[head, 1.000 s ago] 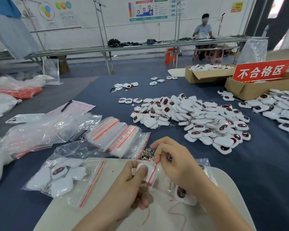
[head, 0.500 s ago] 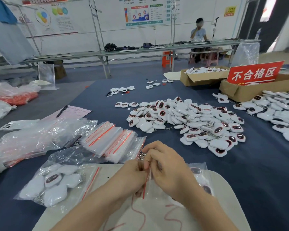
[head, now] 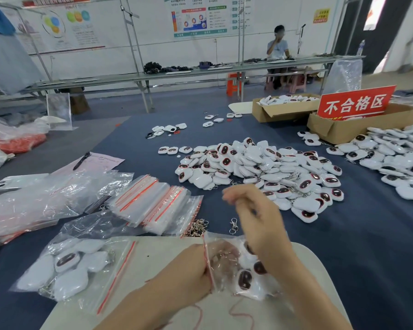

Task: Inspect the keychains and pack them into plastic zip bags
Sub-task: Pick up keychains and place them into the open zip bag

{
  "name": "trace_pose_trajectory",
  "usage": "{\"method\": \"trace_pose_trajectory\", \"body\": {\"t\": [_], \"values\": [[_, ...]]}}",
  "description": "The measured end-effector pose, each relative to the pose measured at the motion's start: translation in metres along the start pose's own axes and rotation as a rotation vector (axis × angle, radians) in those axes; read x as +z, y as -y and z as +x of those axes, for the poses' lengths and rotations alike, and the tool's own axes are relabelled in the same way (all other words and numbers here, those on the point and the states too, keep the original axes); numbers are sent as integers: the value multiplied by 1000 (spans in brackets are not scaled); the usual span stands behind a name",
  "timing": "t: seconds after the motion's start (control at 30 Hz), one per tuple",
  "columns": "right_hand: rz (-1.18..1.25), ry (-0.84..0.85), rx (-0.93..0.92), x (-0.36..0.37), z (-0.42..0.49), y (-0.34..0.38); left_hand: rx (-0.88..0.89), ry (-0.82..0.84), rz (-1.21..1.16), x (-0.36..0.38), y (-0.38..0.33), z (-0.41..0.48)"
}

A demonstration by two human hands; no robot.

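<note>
Head view, looking down at the desk (head: 367,234), covered in blue cloth.

- Left hand (head: 186,270): fingers curled, gripping the red-sealed mouth of a zip bag (head: 224,260). The bag lies on a pale board (head: 153,248) at the near edge of the desk. Several white keychains (head: 244,279) with dark red-rimmed faces sit inside it, along with their metal rings.
- Right hand (head: 260,220): above the bag and apart from it, on the far side, and badly blurred. The fingers point left. I cannot tell whether they pinch anything or hang loose.
- Filled bag (head: 65,267): to the left, half on the board and lying flat, with more white keychains inside.
- Empty bags (head: 153,203): a fanned stack with red seals, beyond the board.
- Metal clasps (head: 198,226): a small heap just beside the stack, with a single clasp (head: 233,225) near it.
- Main pile of loose keychains (head: 260,170): mid-desk, past the right hand. A second pile (head: 391,163) lies at the right edge.
- Cardboard box (head: 343,129): far right, carrying a red sign (head: 355,104). Another box (head: 284,108) behind it holds keychains.
- Far left: a pen (head: 81,160) on pink paper (head: 100,163), with a phone (head: 12,183) near it.
</note>
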State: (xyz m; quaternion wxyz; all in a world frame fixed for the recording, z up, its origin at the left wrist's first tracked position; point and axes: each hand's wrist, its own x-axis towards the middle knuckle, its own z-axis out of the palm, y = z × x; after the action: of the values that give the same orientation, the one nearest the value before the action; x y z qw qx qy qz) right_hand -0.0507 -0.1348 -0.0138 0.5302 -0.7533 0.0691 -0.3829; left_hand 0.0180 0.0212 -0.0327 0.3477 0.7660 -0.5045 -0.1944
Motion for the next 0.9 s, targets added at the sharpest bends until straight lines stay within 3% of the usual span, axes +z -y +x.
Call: {"method": "trace_pose_trajectory", "body": {"t": [0.1,0.17,0.23,0.3,0.4,0.5,0.73,0.9], "values": [[144,-233,244,-18,13,-13,73,77,249,-3,-4,0],[231,-319,324,-26,18,-19,113,145,484,0,-5,2],[326,-370,365,-30,20,-21,114,155,541,1,-8,4],[389,-393,381,-32,21,-22,78,101,362,-1,-7,2],[423,-384,389,-33,23,-23,-21,47,-182,-2,-4,-8],[434,-380,388,-35,23,-25,-217,-80,-510,-5,9,-16],[445,-366,412,-33,24,-33,-426,-338,-896,-26,17,-16],[440,-376,464,-32,28,-40,-370,-59,-683,-39,6,-22]]}}
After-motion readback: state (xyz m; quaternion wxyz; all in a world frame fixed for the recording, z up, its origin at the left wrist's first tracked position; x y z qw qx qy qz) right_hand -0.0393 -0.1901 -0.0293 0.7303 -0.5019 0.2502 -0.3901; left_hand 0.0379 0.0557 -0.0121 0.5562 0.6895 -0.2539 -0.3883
